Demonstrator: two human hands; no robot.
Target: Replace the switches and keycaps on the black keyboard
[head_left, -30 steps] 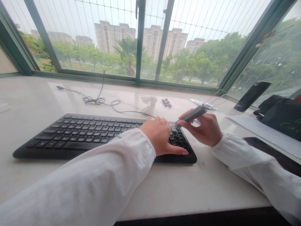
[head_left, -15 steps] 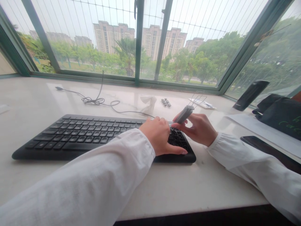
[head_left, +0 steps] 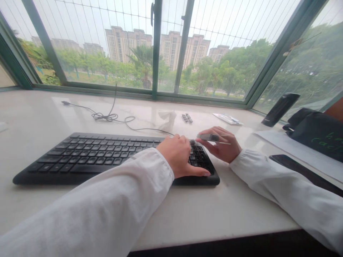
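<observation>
Up on the stone sill (head_left: 241,214) (window (head_left: 156,50) ahead), right-hand fingers (head_left: 217,130) pinch a keycap puller (head_left: 210,137), left-hand fingers (head_left: 177,141) spread on a keyboard (head_left: 93,157).

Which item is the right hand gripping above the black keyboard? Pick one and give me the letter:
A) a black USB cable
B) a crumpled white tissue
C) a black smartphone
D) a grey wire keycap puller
D. The right hand holds the grey wire keycap puller between thumb and fingers, just above the black keyboard.
</observation>
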